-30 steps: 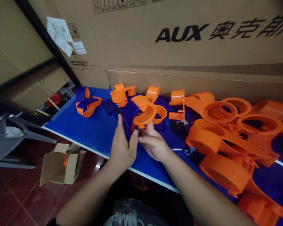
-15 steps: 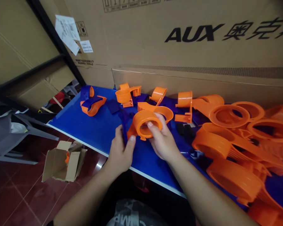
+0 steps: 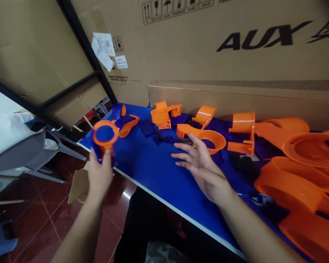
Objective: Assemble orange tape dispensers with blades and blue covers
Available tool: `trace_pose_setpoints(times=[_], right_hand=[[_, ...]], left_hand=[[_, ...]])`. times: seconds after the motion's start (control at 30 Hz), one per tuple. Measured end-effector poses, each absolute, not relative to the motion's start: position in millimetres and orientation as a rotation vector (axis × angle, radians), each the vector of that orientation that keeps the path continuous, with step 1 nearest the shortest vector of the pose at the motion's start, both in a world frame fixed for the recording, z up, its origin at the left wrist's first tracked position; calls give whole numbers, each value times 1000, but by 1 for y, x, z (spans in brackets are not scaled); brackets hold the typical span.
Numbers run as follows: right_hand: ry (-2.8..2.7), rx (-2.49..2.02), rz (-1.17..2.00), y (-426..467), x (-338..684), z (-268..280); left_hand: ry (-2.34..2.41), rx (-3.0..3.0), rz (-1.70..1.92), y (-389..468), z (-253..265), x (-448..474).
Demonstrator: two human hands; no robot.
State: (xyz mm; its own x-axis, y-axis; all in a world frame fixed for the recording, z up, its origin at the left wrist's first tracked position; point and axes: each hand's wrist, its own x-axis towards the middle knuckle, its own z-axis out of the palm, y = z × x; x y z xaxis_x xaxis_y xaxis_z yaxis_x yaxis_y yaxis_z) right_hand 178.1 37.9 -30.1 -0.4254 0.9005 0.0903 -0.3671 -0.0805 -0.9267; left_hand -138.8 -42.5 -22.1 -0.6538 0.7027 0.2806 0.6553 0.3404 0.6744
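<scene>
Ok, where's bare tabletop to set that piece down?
The widest bare patch of the blue table runs along its near edge, between the left hand holding the orange-and-blue assembly and the open right hand. The back row and the orange housings at the right are crowded.

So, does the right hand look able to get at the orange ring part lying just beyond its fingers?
Probably yes. The right hand is open and holds nothing, fingers spread just short of the orange ring part on the blue table. Nothing lies between them. The left hand holds another orange-and-blue piece far off.
</scene>
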Motion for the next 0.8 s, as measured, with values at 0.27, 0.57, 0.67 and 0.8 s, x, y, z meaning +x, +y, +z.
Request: trace_pose_setpoints(times=[0.27,0.57,0.67,0.8], right_hand=[[-1325,-691,1657,40,176,-33],[-1229,-714,1557,43,177,-31],[-1165,-707,1501,44,177,-28],[-1113,-690,1424,45,178,-25]], left_hand=[[3000,1198,637,52,0,-248],[2889,1360,710,99,-19,-242],[2888,1354,793,86,-18,-242],[2930,1388,1185,39,-31,-204]])
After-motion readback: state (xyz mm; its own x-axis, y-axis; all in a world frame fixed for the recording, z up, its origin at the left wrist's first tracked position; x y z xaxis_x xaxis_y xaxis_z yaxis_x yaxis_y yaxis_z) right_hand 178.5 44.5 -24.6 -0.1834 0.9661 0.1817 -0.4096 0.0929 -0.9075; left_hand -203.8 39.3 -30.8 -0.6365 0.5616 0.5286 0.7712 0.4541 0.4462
